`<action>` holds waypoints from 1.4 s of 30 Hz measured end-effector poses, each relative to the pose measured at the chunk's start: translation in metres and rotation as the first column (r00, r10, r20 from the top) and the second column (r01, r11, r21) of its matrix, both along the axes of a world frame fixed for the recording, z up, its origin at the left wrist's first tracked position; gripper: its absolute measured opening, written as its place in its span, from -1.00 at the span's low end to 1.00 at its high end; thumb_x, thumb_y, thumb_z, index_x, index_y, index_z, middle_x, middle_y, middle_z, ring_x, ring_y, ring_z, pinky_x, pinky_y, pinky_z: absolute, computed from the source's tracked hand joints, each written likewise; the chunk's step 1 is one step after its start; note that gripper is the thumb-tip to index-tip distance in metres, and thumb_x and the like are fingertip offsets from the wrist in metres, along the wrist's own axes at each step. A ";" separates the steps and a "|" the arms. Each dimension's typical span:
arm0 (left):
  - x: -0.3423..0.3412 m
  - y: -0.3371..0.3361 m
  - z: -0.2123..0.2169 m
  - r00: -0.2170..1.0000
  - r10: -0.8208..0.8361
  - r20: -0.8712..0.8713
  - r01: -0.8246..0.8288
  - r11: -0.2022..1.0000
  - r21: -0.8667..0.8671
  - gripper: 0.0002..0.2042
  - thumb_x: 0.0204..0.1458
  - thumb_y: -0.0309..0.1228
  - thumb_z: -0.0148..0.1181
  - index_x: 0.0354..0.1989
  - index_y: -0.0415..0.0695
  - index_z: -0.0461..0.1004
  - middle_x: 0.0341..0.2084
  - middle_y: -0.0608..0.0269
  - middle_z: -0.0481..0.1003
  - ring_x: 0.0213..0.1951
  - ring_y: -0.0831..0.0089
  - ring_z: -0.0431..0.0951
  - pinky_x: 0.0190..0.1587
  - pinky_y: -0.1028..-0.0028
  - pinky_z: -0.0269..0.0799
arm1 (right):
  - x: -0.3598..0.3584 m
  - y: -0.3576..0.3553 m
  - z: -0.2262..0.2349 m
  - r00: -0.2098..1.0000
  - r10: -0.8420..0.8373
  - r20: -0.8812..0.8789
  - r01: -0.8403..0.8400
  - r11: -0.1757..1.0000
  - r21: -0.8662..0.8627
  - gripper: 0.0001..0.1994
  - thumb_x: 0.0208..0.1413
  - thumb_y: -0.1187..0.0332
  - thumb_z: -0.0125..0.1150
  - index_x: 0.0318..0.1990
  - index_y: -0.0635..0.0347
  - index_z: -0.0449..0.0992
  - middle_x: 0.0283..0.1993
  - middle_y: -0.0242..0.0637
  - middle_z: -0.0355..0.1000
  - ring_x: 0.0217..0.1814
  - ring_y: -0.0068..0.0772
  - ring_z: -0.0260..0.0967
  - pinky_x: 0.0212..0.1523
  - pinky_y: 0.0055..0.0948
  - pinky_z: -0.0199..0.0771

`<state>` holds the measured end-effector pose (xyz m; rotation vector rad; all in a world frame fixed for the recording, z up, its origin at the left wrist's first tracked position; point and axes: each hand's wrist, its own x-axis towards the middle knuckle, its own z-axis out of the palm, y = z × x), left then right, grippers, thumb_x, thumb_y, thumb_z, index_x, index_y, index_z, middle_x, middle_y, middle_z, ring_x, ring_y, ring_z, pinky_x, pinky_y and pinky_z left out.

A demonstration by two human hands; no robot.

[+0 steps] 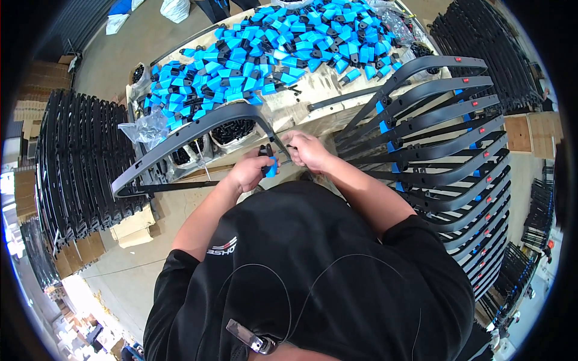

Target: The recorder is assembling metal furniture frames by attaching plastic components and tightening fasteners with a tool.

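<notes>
ahead: table point(325, 91); on it: parts point(235, 75); table's near edge: frame point(174, 141); right: stacked frames point(433, 178)

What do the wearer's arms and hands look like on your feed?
Left hand and right hand are bare: no gloves, and nothing visible on the wrists. Forearms are uncovered, without cables. The sleeves are short and plain black, matching the shirt.

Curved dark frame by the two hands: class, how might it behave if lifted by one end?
The frame is probably stiff, as its long arch shows no sag. Its open, elongated outline suggests it could swing or twist around the grip.
</notes>
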<state>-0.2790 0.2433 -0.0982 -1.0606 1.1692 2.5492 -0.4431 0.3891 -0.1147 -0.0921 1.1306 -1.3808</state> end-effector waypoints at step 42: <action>-0.024 0.003 -0.017 0.993 0.106 -0.044 -0.106 0.994 0.002 -0.70 0.19 -0.50 0.19 0.06 -0.33 0.43 -0.03 0.11 0.54 0.03 0.31 0.55 0.17 0.30 0.44 | -0.037 -0.019 -0.041 0.937 0.060 0.344 0.007 0.982 -0.190 -0.83 0.34 0.36 0.15 -0.01 0.22 0.50 -0.28 -0.27 0.51 -0.34 -0.45 0.44 -0.31 -0.45 0.43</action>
